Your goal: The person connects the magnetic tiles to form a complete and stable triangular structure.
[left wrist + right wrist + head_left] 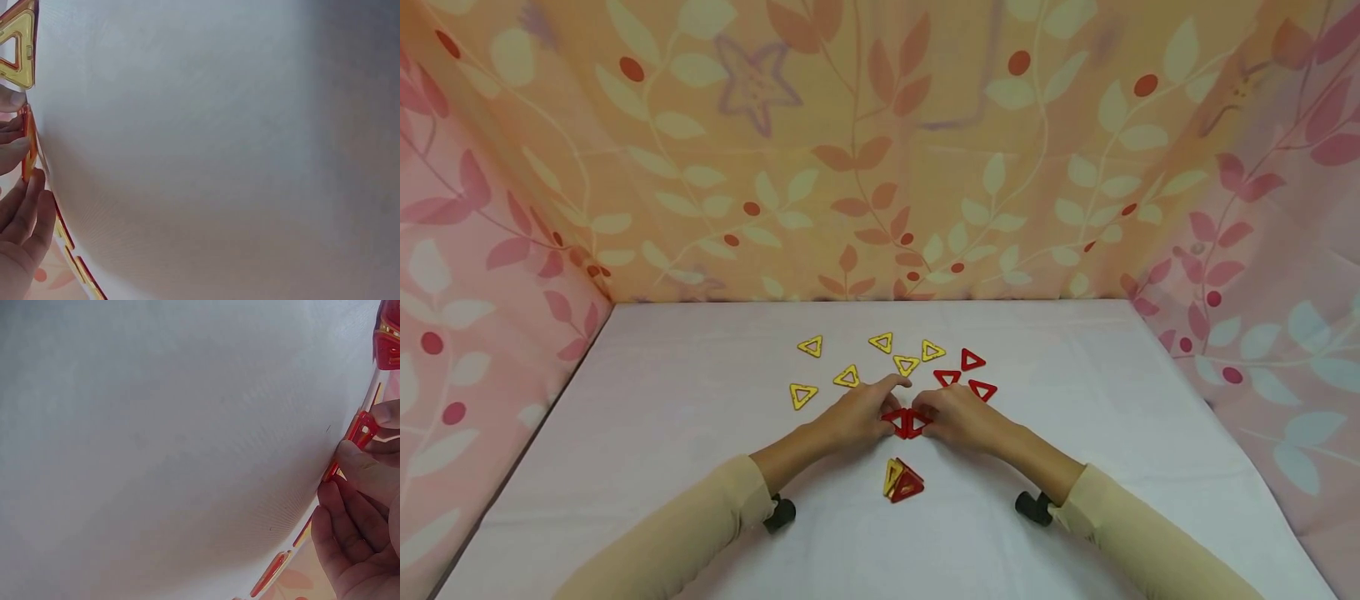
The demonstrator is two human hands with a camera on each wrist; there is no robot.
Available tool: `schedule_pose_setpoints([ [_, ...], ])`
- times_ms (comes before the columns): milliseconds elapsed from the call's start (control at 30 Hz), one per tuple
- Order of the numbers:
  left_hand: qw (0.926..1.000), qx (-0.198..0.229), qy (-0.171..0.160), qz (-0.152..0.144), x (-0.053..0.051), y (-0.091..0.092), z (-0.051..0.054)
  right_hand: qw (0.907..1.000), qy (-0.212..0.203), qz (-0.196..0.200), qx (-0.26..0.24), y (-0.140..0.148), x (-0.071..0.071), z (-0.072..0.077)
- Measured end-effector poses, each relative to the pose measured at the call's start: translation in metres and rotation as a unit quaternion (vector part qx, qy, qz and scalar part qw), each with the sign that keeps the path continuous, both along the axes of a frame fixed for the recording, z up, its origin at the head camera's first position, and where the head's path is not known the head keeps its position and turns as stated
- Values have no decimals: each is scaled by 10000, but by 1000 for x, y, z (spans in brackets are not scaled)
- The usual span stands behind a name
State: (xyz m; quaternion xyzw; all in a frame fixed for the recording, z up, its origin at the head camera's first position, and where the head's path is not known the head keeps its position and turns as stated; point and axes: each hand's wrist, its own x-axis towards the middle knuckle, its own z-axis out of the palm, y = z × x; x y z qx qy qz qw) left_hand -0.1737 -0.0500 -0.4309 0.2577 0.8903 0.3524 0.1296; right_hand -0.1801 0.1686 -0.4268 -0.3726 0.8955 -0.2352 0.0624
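In the head view my left hand [859,415] pinches a red triangular magnetic tile [903,423]. Opposite it, my right hand [964,417] pinches a second red triangular tile [911,425], and the two tiles meet edge to edge over the table. Thumb and fingers show around a red tile [29,147] in the left wrist view, and around one [356,434] in the right wrist view. Nearer the body stands a small pyramid of joined tiles, with a red face [910,486] and a yellow face [891,477].
Beyond the hands lie several loose yellow triangular tiles [802,405] on the white-covered table [685,367]. A few red triangular tiles [973,367] lie behind the right hand. Patterned curtains [865,242] enclose the back and sides.
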Motion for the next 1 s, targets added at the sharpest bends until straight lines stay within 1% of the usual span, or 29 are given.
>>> schedule_pose_setpoints([
  [233,9995,309,11,-101,-2,-2,0,10000,-6,-8,-9,-1,0,0],
  [300,9993,369,-14,-73,-3,-2,0,10000,-23,-30,-1,-1,0,1],
  [500,9979,597,-211,139,-3,-1,-1,10000,-11,-23,0,-4,0,1],
  [633,9964,752,-341,205,-4,1,-3,10000,14,-36,21,-4,0,1],
  [867,9944,947,-427,173,-5,5,-3,9999,60,-94,-20,-5,0,0],
  [1000,9944,934,-457,196,-5,7,-3,9999,107,-103,-44,-6,0,-2],
])
